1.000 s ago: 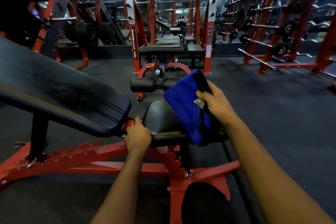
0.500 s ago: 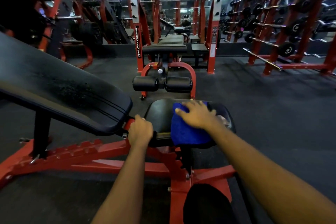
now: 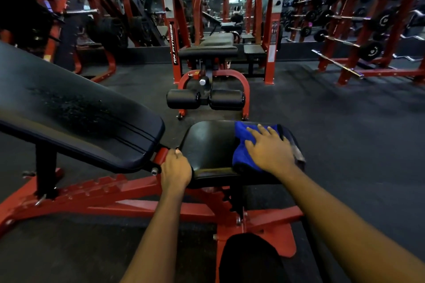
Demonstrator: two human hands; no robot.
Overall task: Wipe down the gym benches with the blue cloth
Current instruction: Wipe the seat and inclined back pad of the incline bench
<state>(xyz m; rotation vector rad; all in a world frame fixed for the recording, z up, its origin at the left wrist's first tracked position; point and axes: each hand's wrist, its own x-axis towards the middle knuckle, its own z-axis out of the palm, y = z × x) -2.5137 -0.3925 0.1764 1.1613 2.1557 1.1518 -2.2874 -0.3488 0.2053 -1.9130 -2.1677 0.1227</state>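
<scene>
The blue cloth (image 3: 243, 145) lies on the right half of the seat pad (image 3: 207, 145) under the right hand (image 3: 269, 151), fingers spread flat (it looks soft and limp, best pinned by the palm); the left hand (image 3: 176, 171) curls its fingers round the pad's left corner.

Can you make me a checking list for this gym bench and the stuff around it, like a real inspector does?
Surface: black seat pad, shiny, with its right part under the cloth; the tilted backrest pad on the left has a speckled patch.
Job's things: blue cloth lies bunched on the seat pad's right side.
Clutter: nothing seen.
Hands: right hand presses flat on the blue cloth; left hand grips the seat pad's left edge.
Cables: nothing seen.
Surroundings: red frame below, foam rollers ahead, another bench behind them, racks of dumbbells at the right, dark floor.
</scene>
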